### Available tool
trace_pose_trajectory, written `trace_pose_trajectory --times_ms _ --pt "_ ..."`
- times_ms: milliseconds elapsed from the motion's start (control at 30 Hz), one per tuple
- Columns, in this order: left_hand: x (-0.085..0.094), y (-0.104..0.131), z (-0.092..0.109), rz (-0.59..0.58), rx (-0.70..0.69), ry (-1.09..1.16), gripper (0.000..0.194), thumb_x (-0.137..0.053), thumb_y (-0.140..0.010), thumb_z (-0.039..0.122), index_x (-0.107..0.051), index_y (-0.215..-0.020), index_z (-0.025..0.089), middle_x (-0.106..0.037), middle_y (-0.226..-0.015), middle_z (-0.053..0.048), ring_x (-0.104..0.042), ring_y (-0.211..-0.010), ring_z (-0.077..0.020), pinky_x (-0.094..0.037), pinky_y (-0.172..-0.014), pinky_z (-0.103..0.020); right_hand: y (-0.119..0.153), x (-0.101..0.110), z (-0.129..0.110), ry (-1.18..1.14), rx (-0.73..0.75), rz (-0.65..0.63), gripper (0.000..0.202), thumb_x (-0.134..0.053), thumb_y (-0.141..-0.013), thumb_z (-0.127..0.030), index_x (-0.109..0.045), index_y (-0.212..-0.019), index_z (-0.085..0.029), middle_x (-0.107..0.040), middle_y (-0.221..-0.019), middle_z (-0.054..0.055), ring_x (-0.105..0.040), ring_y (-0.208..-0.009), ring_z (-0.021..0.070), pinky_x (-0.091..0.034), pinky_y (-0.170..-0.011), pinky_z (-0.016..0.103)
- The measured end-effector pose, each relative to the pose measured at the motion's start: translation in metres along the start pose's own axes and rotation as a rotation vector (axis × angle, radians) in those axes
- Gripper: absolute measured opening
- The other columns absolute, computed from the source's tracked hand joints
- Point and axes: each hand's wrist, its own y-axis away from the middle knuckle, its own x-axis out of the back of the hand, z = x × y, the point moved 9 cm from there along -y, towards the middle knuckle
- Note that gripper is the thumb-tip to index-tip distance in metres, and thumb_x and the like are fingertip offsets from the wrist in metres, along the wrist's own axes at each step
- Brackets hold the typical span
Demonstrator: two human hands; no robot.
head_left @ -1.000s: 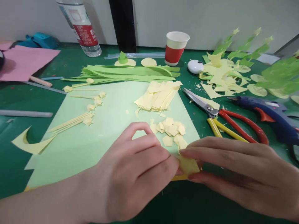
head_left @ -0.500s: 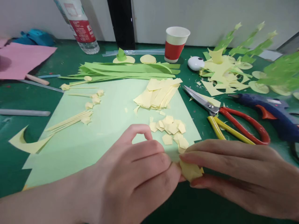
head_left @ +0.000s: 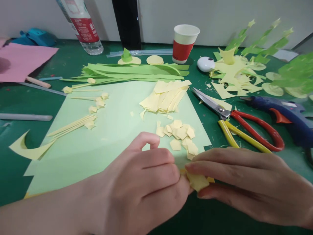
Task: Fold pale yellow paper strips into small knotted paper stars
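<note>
Pinching the yellow paper between the fingers of the right hand, against the curled left hand, by the near edge of the green sheet. Likely light, soft and easily creased, so best taken by the edges. Cannot see the hidden left fingertips, nor tell whether gripping too.

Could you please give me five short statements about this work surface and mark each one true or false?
1. The right hand holds a small piece of yellow paper. True.
2. The cup stands upright. True.
3. The left hand touches the cup. False: the left hand is next to the right hand.
4. The glue gun is white all over. False: the glue gun is mostly blue.
5. Pink paper lies at the picture's left. True.
</note>
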Motion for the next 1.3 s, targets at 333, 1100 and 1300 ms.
trace_pose_trajectory --times_ms 333,1100,1300 --pt "0.009 -0.006 0.003 0.039 0.072 -0.123 0.030 -0.048 -0.088 0.012 -0.051 -0.058 0.018 -0.055 -0.054 0.005 -0.050 -0.054 -0.0086 -0.039 -0.065 -0.029 0.003 0.004 0.002 0.044 -0.088 0.149 0.024 -0.041 -0.094 -0.033 -0.058 -0.103 -0.020 -0.069 -0.085 0.002 -0.066 -0.067 0.0063 -0.053 -0.068 0.008" --pt "0.007 -0.012 -0.018 0.053 0.185 0.068 0.022 -0.047 -0.091 0.020 -0.057 -0.072 0.014 -0.057 -0.060 0.003 -0.045 -0.055 -0.0102 -0.039 -0.060 -0.027 0.006 0.011 0.005 0.072 -0.126 0.198 0.021 -0.042 -0.092 -0.030 -0.060 -0.100 -0.022 -0.069 -0.080 0.003 -0.067 -0.063 0.0097 -0.055 -0.057 0.012" --pt "0.006 -0.010 -0.017 0.046 0.174 0.063 0.025 -0.044 -0.092 0.017 -0.057 -0.071 0.013 -0.057 -0.060 0.003 -0.042 -0.053 -0.0094 -0.038 -0.059 -0.027 0.002 0.008 0.005 0.075 -0.094 0.136 0.023 -0.035 -0.095 -0.028 -0.056 -0.102 -0.021 -0.070 -0.085 0.002 -0.067 -0.071 0.0074 -0.054 -0.069 0.007"
